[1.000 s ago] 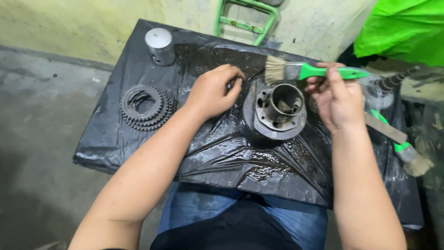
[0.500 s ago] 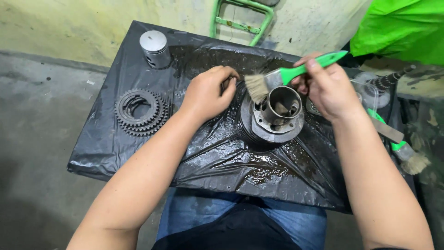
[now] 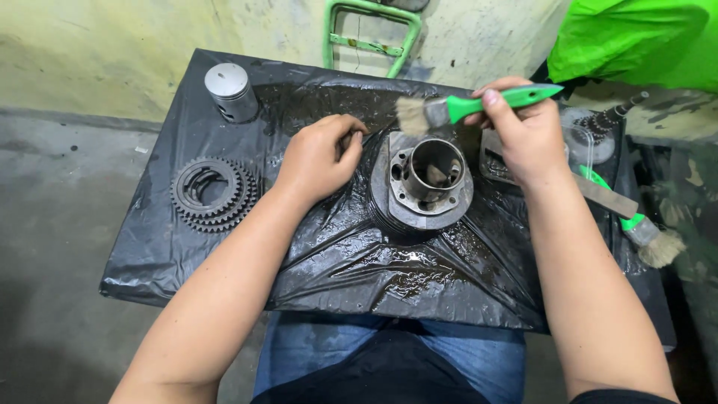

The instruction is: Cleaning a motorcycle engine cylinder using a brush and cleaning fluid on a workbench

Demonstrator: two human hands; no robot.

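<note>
Bristles of the green-handled paintbrush [image 3: 479, 103] pointed left, hanging just above the far rim of the engine cylinder [image 3: 425, 182], clear of the metal as far as the head view showed. The right hand [image 3: 523, 135] was closed around the brush handle, thumb on top and fingers wrapped beneath, with the green end sticking out to the right past the knuckles. That hand sat to the right of the cylinder and a little beyond it, so the brush reached back across toward the bore.

The cylinder stood upright on the wet black plastic sheet [image 3: 224, 262], its open bore facing the camera, near the middle of the sheet. The left hand [image 3: 318, 158] rested just beside the cylinder's left edge, fingers curled loosely inward; whether the fingertips pinched anything could not be told, and the hand seemed to press on the sheet rather than on the cylinder itself.

Further left on the sheet lay a toothed gear [image 3: 213, 193], well apart from both hands. A silver piston [image 3: 232, 91] stood upright at the far left corner. On the right, a second brush [image 3: 636, 224] with a green collar lay flat, its bristles aimed toward the near right edge, just beside the right forearm.
</note>
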